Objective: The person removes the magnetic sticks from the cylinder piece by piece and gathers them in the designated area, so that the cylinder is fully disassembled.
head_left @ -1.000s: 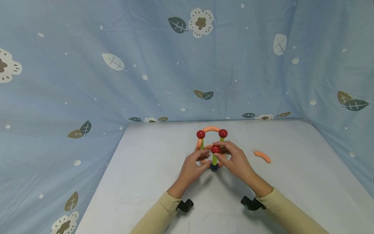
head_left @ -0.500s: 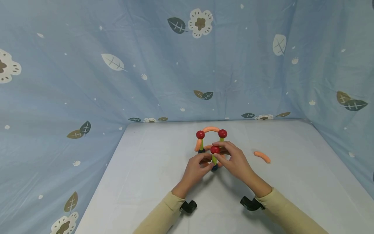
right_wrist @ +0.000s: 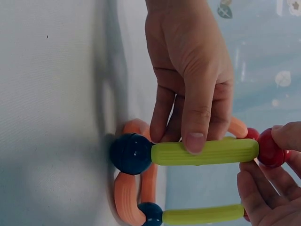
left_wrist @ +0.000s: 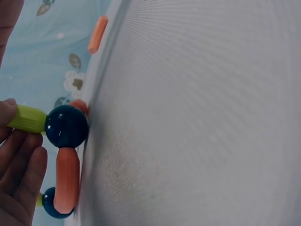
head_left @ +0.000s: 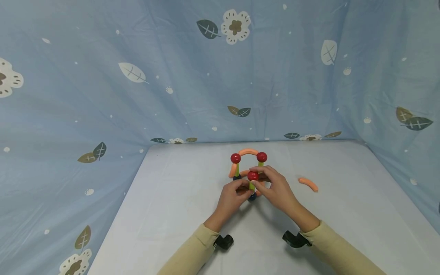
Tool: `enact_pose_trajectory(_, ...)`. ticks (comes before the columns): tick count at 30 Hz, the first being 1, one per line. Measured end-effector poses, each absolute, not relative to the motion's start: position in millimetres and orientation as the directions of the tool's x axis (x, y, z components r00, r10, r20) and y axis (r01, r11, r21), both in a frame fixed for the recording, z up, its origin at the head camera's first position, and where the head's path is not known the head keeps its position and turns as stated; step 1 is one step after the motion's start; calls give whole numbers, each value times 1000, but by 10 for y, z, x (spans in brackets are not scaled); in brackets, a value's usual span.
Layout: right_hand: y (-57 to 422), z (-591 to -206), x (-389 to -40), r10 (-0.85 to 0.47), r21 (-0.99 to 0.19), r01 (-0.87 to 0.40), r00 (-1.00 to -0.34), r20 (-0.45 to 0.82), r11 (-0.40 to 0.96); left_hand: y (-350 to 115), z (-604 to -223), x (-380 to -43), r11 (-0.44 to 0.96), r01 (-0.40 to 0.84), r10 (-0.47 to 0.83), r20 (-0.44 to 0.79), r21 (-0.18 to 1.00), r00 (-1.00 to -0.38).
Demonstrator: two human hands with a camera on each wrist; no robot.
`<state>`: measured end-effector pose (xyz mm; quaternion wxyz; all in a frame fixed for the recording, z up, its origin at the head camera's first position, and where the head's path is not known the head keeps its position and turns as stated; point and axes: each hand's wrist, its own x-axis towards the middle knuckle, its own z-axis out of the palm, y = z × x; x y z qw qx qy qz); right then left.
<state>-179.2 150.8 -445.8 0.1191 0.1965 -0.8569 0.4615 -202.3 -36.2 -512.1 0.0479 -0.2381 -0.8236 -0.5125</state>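
Observation:
A frame of magnetic balls and sticks stands on the table in the head view. Its nearest upright is a light-green stick (right_wrist: 207,153) between a red ball (head_left: 253,175) on top and a dark blue ball (left_wrist: 67,126) at the foot. My left hand (head_left: 232,196) pinches that stick between thumb and fingers, low down near the blue ball. My right hand (head_left: 277,186) grips the red ball, thumb in front and index finger over its top. Curved orange sticks (right_wrist: 128,200) join the blue balls at the base. The right hand covers part of the right rear upright.
Two more red balls (head_left: 235,158) top the rear uprights, joined by an orange arch (head_left: 248,151). A loose curved orange stick (head_left: 308,184) lies to the right on the white table (head_left: 178,183). Behind hangs a blue patterned cloth (head_left: 192,88).
My left hand has moved a little right, from beside the front upright to pinching its green stick. The right hand stays on the red ball, almost still.

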Motion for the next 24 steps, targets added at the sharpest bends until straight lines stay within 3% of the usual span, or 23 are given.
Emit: enact_pose_trajectory(24, 1545, -4439, -1827, -225, -742, -463, -886, 405, 485, -375, -5138, -2058, 377, 455, 354, 328, 807, -876)
